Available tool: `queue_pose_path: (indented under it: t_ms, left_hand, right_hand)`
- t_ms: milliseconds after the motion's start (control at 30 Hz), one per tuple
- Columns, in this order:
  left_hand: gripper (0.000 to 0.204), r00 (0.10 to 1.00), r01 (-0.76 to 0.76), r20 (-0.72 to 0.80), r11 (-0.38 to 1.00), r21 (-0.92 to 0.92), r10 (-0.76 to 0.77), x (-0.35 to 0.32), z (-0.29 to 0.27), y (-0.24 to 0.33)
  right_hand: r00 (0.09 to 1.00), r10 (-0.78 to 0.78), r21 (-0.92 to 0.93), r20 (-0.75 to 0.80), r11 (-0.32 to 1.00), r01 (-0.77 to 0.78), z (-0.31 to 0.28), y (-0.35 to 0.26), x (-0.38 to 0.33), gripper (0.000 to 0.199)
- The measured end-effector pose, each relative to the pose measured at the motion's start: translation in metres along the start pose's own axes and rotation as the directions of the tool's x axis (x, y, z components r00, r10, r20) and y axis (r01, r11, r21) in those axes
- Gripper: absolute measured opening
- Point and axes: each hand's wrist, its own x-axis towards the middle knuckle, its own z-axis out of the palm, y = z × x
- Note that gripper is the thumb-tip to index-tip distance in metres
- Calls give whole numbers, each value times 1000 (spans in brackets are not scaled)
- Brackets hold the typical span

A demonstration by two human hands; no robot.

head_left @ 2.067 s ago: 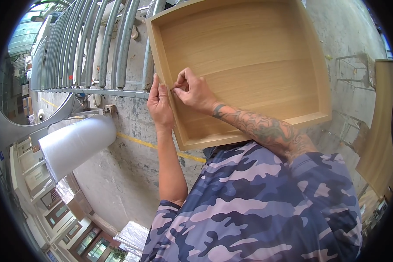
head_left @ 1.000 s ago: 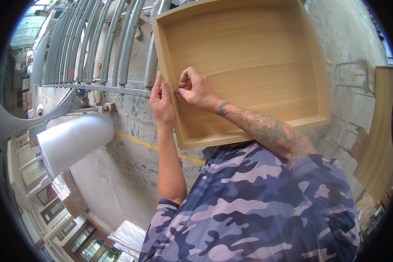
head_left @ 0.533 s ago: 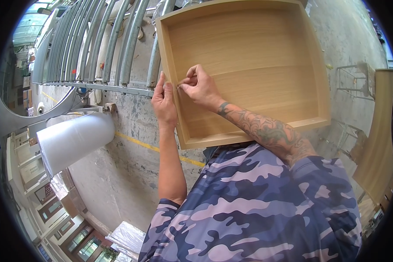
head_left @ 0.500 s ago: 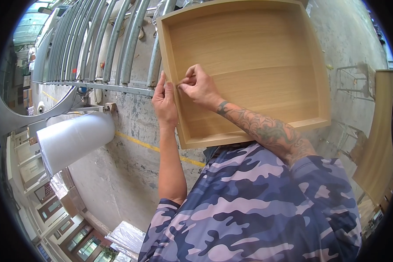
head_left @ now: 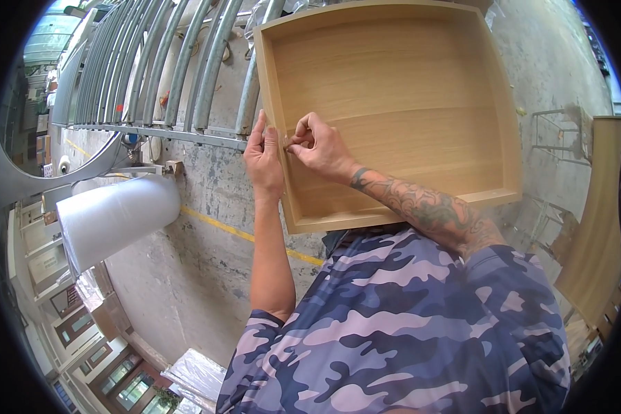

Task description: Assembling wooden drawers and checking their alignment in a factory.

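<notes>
A shallow open wooden box (head_left: 400, 83), like a drawer with low walls, lies in front of me with its inside facing up. My left hand (head_left: 263, 162) is at the outside of its left wall (head_left: 274, 103), fingers stretched out and the thumb beside the rim. Over the inner side of that same wall, my right hand (head_left: 321, 152) is closed in a pinch, thumb and fingertips close to the wood. Whatever sits between those fingertips is too small to name. The tattooed right forearm crosses the box's near right part.
A metal rack of long grey bars (head_left: 179, 76) stands at the far left, meeting the box's left side. Below it lies a big roll of white wrapping (head_left: 121, 217). A wooden panel (head_left: 593, 228) and metal-framed stands (head_left: 562, 138) are on the right.
Both hands have shifted slightly right and nearer to me along the wall. The right hand keeps its pinch. The box appears slightly shifted in the view.
</notes>
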Motion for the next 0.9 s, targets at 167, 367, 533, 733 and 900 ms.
queue_pose_path:
  t_ms: [167,367,533,733,900]
  left_hand:
    - [49,1000,1,-23,1000,-9,-2,0,3,-1]
    - [49,1000,6,-28,1000,14,-5,0,-3,-1]
    - [49,998,-9,-56,1000,7,9,0,0,-4]
    - [49,1000,-7,-28,999,32,8,2,1,0]
    - [49,998,13,-68,1000,-24,-14,-1,5,1]
  right_hand:
    - [996,29,-29,-79,999,-31,2,-4,6,30]
    - [1000,-3,-56,-23,998,2,1,2,-2,31]
    - [997,29,-9,-68,1000,-30,4,-1,4,30]
    - [998,-66,-130,-26,990,62,1,4,1,31]
    - [990,19,-24,-143,999,-23,4,-3,3,30]
